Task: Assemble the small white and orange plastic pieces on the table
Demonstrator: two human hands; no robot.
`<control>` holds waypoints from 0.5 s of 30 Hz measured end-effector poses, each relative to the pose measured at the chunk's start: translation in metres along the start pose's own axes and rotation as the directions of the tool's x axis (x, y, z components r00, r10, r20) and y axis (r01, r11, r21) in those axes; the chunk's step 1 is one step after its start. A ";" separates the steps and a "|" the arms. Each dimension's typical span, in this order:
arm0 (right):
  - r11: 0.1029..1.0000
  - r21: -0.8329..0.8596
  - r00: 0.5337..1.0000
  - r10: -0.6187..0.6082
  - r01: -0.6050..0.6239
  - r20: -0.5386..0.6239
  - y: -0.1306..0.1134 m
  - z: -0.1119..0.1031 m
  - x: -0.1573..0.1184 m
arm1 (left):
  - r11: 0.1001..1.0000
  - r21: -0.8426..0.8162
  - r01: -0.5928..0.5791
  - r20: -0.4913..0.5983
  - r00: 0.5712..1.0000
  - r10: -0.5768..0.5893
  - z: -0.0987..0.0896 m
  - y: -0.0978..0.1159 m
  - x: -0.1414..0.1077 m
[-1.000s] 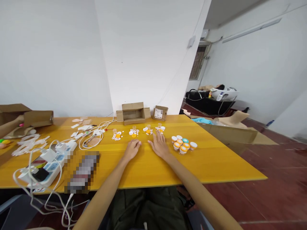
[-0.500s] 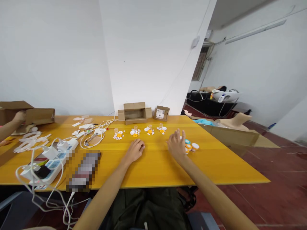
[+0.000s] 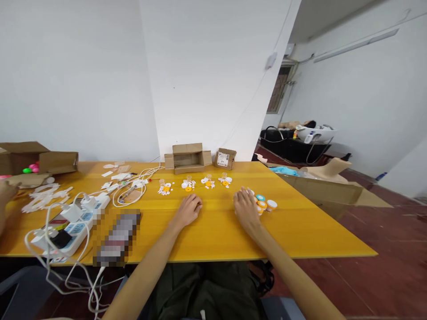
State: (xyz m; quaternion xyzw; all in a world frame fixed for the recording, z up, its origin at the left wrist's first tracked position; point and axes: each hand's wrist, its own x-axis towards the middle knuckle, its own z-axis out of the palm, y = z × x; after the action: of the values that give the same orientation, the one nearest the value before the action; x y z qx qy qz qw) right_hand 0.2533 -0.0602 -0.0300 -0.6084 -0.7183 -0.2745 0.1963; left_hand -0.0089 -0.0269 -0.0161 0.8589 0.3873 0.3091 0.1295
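Observation:
My left hand (image 3: pixel 189 210) rests on the yellow table (image 3: pixel 213 240) with its fingers curled together; anything under them is hidden. My right hand (image 3: pixel 246 206) lies palm down just left of a cluster of small round jars (image 3: pixel 262 204) with orange, teal and white lids. It partly covers the nearest jars, and its fingers are slightly apart. Beyond my hands four groups of small parts stand in a row, each with a clear cup (image 3: pixel 189 178), white discs (image 3: pixel 229 180), an orange ring (image 3: pixel 188 189) and small patterned pieces (image 3: pixel 212 184).
An open cardboard box (image 3: pixel 188 161) and a smaller box (image 3: pixel 224 158) stand at the wall. On the left are a pixelated phone (image 3: pixel 118 238), a power strip (image 3: pixel 78 229), white cables and another person's arm (image 3: pixel 6 200). A big carton (image 3: pixel 320 191) stands off the table's right edge.
My right hand has lowered and its fingers have come down to the table. The other person's hand has left the far-left box, where pink and green balls now show.

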 end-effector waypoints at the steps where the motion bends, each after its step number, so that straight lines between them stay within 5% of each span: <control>1: 0.998 0.067 1.000 -0.013 0.012 0.012 -0.005 0.000 0.001 | 1.000 -0.026 0.003 -0.004 1.000 -0.003 0.000 0.001 0.000; 6: 0.910 0.414 0.993 -0.022 -0.030 0.120 -0.050 -0.005 0.003 | 0.968 -0.248 0.037 0.010 0.999 -0.036 -0.005 0.011 0.000; 11: 0.682 0.725 0.987 -0.026 -0.098 0.158 -0.095 -0.004 0.009 | 0.923 -0.372 0.103 0.027 0.995 -0.101 -0.009 0.016 0.001; 15: 0.498 0.836 0.969 0.039 -0.229 0.242 -0.101 0.004 0.016 | 0.904 -0.415 0.104 0.003 0.994 -0.113 -0.009 0.015 0.002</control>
State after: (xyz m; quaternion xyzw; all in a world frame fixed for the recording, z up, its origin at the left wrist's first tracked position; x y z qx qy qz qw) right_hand 0.1518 -0.0562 -0.0384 -0.5084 -0.7252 0.1932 0.4223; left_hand -0.0044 -0.0356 -0.0009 0.7855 0.3615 0.3858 0.3217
